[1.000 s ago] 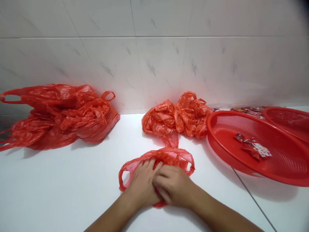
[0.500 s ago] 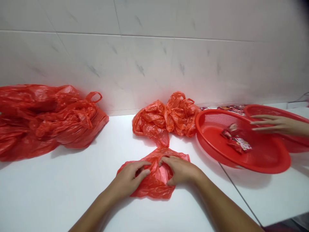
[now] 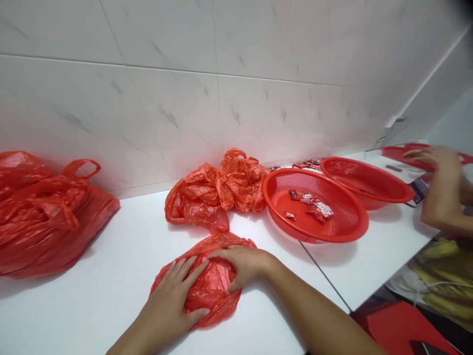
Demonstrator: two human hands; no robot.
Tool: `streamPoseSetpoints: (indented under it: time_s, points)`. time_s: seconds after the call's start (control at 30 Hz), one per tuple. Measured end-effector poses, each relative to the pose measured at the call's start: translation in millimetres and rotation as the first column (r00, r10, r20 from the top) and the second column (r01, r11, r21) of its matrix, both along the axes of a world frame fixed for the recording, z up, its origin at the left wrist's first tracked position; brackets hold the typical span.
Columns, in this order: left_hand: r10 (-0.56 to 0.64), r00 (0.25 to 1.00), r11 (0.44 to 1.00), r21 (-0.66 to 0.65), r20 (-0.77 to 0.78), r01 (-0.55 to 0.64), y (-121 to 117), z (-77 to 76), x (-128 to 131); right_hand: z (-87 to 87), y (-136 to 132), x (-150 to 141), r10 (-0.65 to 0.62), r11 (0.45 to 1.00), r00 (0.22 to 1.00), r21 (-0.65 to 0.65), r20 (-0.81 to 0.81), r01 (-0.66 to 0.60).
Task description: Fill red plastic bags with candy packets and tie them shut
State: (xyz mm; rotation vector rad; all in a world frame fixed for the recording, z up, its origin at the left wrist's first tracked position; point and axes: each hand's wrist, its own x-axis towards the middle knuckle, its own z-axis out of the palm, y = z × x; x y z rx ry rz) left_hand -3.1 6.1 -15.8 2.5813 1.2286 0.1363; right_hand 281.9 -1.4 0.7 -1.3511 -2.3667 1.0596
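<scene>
at the front of the bench, a thin red plastic bag lies bunched, light, soft and slippery, best gathered at its middle; left grip and right grip press it, spread open.

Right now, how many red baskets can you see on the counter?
3. One basket holds wrapped sweets, a second sits to its right, and a third, partly hidden, lies under a co-worker's hand.
</scene>
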Motion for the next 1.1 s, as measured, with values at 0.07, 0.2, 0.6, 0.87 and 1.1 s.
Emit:
streamPoseSetpoints:
  time_s: [0.07,0.2,0.6,0.87,1.1]
  points:
    - [-0.005,1.0,0.998,-0.058,-0.024,0.004,0,4.3,-1,1.8,-1,0,-0.017,0.999,0.999,0.036,-0.032,0.018]
    - [0.024,0.995,0.989,-0.14,-0.092,-0.037,-5,17.8,2,5.3,-1,-4,-0.121,0.971,0.955,0.167,-0.271,0.171]
    - [0.035,0.998,0.984,-0.171,-0.049,-0.043,-8,21.2,-1,-5.9,-22,-31,-0.187,0.982,0.982,0.017,0.022,0.187]
    - [0.067,0.998,0.973,-0.22,0.008,-0.064,-3,32.1,-16,1.6,-12,-14,-0.129,0.984,0.984,-0.107,0.121,0.142]
    - [0.016,0.999,0.982,-0.187,0.043,-0.008,-4,31.0,-17,105.3,-33,63,-0.053,0.972,0.912,-0.23,-0.408,-0.046]
